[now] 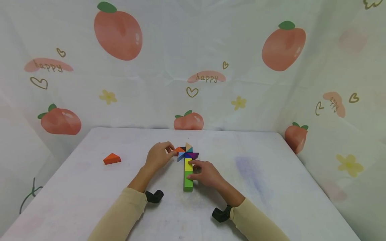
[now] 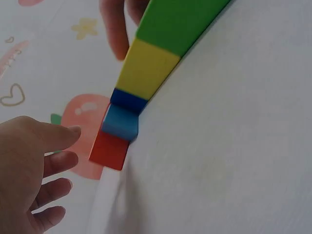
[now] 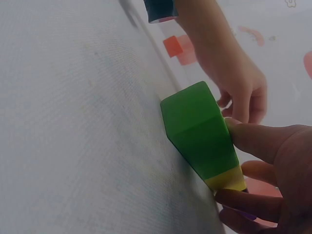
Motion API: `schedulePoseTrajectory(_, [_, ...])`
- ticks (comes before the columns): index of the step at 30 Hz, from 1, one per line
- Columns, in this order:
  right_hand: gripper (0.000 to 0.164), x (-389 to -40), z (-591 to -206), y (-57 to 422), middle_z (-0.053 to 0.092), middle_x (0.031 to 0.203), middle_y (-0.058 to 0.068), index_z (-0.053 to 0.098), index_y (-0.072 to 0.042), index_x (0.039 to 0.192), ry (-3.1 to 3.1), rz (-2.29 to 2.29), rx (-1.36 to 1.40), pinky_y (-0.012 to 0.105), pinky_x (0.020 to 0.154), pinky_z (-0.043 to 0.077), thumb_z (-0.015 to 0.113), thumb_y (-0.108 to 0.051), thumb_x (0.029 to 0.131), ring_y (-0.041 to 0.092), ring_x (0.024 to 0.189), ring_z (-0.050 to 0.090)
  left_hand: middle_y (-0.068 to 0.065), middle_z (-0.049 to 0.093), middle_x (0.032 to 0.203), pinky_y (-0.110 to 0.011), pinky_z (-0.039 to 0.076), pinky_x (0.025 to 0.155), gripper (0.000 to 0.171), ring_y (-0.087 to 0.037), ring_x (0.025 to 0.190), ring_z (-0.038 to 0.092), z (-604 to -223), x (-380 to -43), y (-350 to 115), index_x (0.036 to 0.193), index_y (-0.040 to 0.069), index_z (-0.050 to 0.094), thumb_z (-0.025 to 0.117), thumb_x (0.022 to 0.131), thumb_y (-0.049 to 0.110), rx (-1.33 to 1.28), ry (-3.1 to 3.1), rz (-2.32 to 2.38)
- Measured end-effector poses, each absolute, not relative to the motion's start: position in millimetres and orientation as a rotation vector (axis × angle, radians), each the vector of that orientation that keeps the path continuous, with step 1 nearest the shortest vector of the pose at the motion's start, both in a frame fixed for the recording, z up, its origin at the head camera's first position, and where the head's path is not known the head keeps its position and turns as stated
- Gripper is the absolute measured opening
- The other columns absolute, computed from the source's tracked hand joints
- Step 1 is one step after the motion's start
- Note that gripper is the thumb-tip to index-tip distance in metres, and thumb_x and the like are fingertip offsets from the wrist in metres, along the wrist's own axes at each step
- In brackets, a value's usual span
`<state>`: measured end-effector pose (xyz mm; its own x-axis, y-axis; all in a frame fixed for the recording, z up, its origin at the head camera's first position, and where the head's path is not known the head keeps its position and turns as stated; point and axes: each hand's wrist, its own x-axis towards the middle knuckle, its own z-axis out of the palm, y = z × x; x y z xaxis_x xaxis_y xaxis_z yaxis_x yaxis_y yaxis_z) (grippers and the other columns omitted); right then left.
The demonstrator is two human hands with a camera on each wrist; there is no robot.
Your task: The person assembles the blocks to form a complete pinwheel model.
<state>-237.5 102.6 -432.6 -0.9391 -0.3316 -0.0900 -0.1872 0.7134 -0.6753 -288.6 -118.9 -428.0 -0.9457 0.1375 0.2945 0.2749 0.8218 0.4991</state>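
A pinwheel of small coloured triangular blocks lies flat at the table's middle, above a yellow block and a green block in line. My left hand is at the pinwheel's left side, thumb and fingers loosely bent beside the red-orange triangle. The left wrist view shows a gap between that thumb and the triangle. From the right, my right hand touches the column, its thumb on the green block and a finger on the yellow one. Its other fingers are partly hidden in the head view.
A loose orange triangular block lies on the left of the white table. Behind the table hangs a fruit-printed cloth. Black wrist devices sit at both cuffs. A dark cord shows at the left edge.
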Motion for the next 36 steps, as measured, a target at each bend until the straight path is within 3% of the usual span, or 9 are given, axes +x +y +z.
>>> schedulePoseTrajectory(11, [0.057,-238,-433,103,0.064,0.114,0.002,0.059,-0.022,0.135,2.711,-1.043,-0.401,0.042,0.089,0.049,0.078,-0.036,0.082,0.023,0.110,0.053,0.001,0.064,0.083,-0.035,0.050,0.070,0.014,-0.020,0.078,0.053,-426,-293,-153,0.098,0.014,0.070,0.075,0.087,0.020,-0.335,-2.770,-0.696])
schedulePoseTrajectory(21, [0.057,-238,-432,104,0.065,0.113,0.001,0.059,-0.021,0.134,2.710,-1.052,-0.425,0.041,0.089,0.048,0.078,-0.036,0.082,0.022,0.109,0.054,-0.011,0.069,0.112,-0.051,0.046,0.090,0.019,-0.035,0.106,0.055,-414,-296,-185,0.099,0.011,0.072,0.079,0.081,0.016,-0.484,-2.677,-0.503])
schedulePoseTrajectory(29, [0.057,-237,-434,106,0.066,0.112,0.000,0.059,-0.020,0.134,2.721,-1.051,-0.470,0.040,0.088,0.047,0.078,-0.036,0.083,0.021,0.107,0.054,-0.013,0.064,0.123,-0.055,0.045,0.092,0.039,-0.038,0.113,0.054,-409,-295,-210,0.116,0.009,0.068,0.080,0.080,0.015,-0.567,-2.695,-0.389])
schedulePoseTrajectory(36, [0.057,-237,-434,104,0.066,0.111,0.000,0.060,-0.020,0.134,2.715,-1.053,-0.464,0.039,0.087,0.048,0.078,-0.036,0.083,0.020,0.105,0.055,-0.017,0.061,0.125,-0.058,0.045,0.087,0.046,-0.043,0.112,0.055,-408,-291,-236,0.119,0.007,0.066,0.081,0.077,0.015,-0.593,-2.693,-0.335])
